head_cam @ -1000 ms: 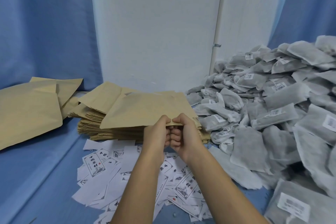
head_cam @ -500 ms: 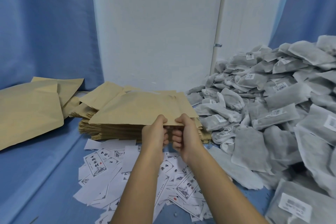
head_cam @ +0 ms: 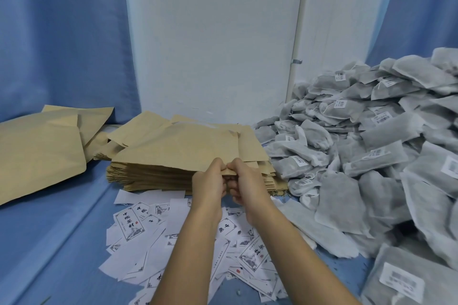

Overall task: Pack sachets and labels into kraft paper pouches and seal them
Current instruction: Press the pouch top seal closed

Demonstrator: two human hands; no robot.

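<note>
Evidently early: left hand [head_cam: 209, 187] and right hand [head_cam: 245, 183] both pinch the near edge of the top kraft pouch [head_cam: 178, 148] on the stack [head_cam: 148, 177] mid-surface, probably parting its mouth. Sachets [head_cam: 371, 143] heaped along the right edge and labels [head_cam: 138, 228] at the near edge wait unpacked; sealing is not yet done.

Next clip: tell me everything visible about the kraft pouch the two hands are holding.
The pouch is a flat, tan bag of what looks like kraft paper, lightly creased. It lies nearly level over the stack of similar pouches. The left hand and right hand pinch its near edge side by side. It looks unfilled; its contents cannot be seen.
</note>
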